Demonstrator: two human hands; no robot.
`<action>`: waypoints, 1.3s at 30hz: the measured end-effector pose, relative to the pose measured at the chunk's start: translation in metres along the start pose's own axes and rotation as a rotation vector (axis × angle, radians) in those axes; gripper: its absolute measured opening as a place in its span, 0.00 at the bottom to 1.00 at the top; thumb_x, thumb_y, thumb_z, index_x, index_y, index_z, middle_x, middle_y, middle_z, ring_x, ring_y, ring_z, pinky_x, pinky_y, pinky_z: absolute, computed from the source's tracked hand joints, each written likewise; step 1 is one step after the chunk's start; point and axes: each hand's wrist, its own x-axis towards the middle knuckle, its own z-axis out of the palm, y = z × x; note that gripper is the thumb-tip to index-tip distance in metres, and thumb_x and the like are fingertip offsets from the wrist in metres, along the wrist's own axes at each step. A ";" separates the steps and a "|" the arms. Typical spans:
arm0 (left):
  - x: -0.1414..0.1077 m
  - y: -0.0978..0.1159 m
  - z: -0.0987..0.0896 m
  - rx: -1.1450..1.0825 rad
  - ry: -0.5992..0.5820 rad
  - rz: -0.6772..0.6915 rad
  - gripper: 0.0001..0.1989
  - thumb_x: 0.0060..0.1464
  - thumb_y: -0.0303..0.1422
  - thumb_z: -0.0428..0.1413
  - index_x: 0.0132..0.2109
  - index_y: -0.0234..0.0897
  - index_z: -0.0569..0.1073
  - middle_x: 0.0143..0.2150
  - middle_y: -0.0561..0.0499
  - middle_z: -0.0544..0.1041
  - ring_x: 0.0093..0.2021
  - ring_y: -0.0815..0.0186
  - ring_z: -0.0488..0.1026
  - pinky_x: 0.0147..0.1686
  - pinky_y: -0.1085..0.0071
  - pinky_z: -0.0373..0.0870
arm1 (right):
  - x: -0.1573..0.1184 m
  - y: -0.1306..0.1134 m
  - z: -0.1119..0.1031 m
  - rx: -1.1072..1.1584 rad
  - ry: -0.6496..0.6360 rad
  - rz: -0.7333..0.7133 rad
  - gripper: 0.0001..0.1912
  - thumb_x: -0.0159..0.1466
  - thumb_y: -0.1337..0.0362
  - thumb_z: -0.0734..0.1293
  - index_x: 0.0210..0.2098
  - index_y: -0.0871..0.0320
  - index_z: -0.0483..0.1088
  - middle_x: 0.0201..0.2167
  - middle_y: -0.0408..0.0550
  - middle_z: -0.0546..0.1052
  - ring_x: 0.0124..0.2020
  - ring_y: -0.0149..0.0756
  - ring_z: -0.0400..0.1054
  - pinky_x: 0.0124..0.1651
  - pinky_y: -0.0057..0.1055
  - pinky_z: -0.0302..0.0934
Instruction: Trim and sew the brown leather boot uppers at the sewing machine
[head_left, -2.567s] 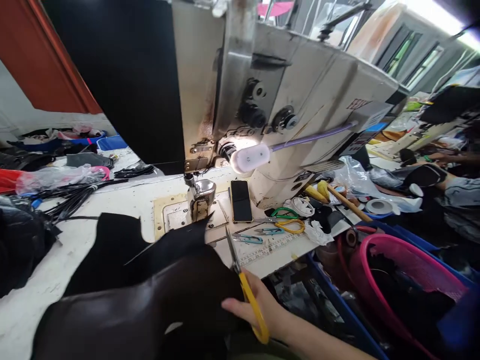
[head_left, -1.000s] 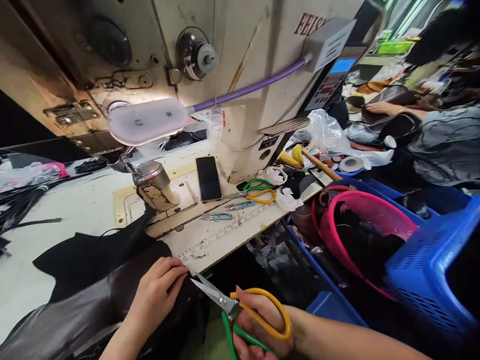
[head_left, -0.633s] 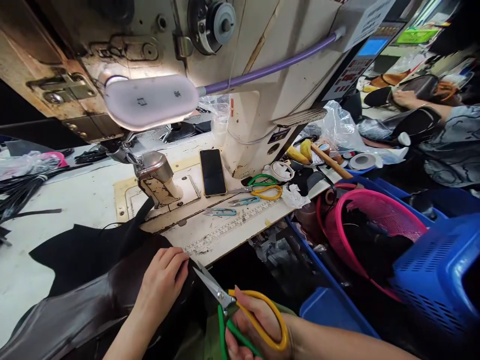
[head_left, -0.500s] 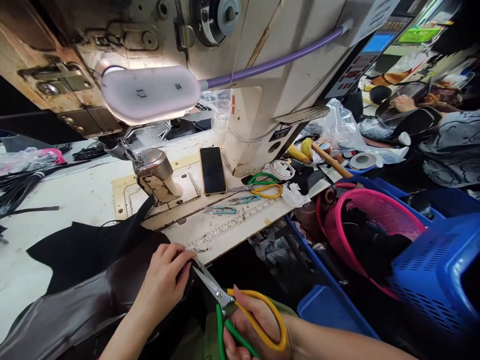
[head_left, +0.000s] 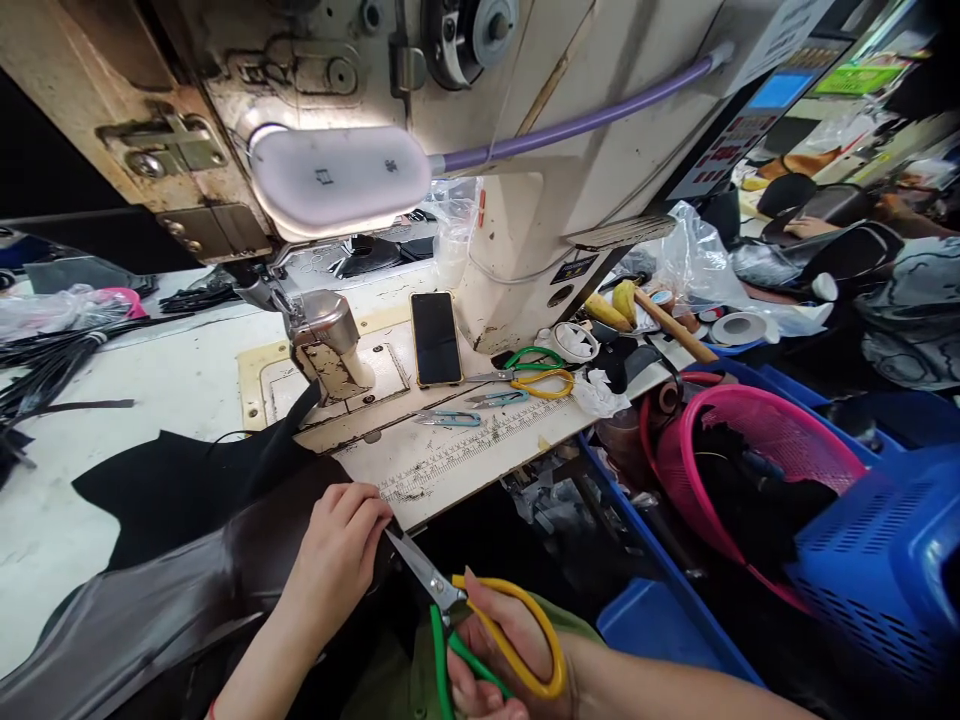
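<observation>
My right hand (head_left: 499,635) is wrapped around the scissors (head_left: 435,585), which have one yellow and one green handle loop. Their blades point up and left, and the tips reach the fingertips of my left hand (head_left: 341,550). The left fingers pinch the edge of a dark brown leather piece (head_left: 255,560); what exactly lies between the blades is hidden. Black material (head_left: 187,490) spreads behind the leather on the white table (head_left: 67,520). Beyond my left hand stands the post (head_left: 326,345) of a sewing machine (head_left: 510,230).
A phone (head_left: 436,340), two thread snips (head_left: 448,418) and a second pair of scissors (head_left: 541,382) lie by the machine base. At right are a pink basket (head_left: 787,430) and a blue basket (head_left: 877,560). Another person's hand (head_left: 810,228) is at far right.
The scissor blades have come closer together near my left fingertips. The whole scene has shifted slightly right in view. Both hands keep their grips.
</observation>
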 end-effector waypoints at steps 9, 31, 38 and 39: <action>-0.002 0.036 0.014 0.274 0.181 -0.345 0.17 0.55 0.46 0.57 0.34 0.37 0.64 0.36 0.45 0.62 0.38 0.55 0.61 0.36 0.54 0.68 | -0.004 -0.003 -0.007 0.038 -0.011 0.034 0.43 0.59 0.27 0.49 0.25 0.62 0.69 0.12 0.40 0.61 0.08 0.25 0.49 0.05 0.20 0.44; -0.029 0.054 0.021 -0.067 0.233 -0.368 0.08 0.58 0.25 0.53 0.31 0.38 0.65 0.72 0.39 0.46 0.69 0.41 0.50 0.57 0.35 0.60 | 0.004 -0.020 0.000 -0.061 0.086 0.116 0.48 0.62 0.30 0.42 0.24 0.65 0.72 0.12 0.44 0.62 0.08 0.29 0.54 0.06 0.24 0.48; -0.032 0.053 0.020 -0.085 0.212 -0.366 0.08 0.57 0.25 0.53 0.30 0.38 0.66 0.71 0.40 0.48 0.69 0.40 0.50 0.56 0.34 0.60 | 0.004 -0.017 0.000 -0.016 0.089 0.036 0.46 0.64 0.32 0.44 0.23 0.65 0.71 0.11 0.43 0.62 0.08 0.27 0.53 0.07 0.22 0.49; -0.033 0.053 0.019 -0.086 0.201 -0.363 0.08 0.57 0.25 0.53 0.30 0.38 0.66 0.71 0.39 0.47 0.69 0.39 0.49 0.55 0.33 0.60 | 0.005 -0.019 0.000 -0.018 0.062 0.050 0.46 0.64 0.32 0.44 0.24 0.65 0.71 0.12 0.43 0.62 0.09 0.27 0.53 0.07 0.22 0.50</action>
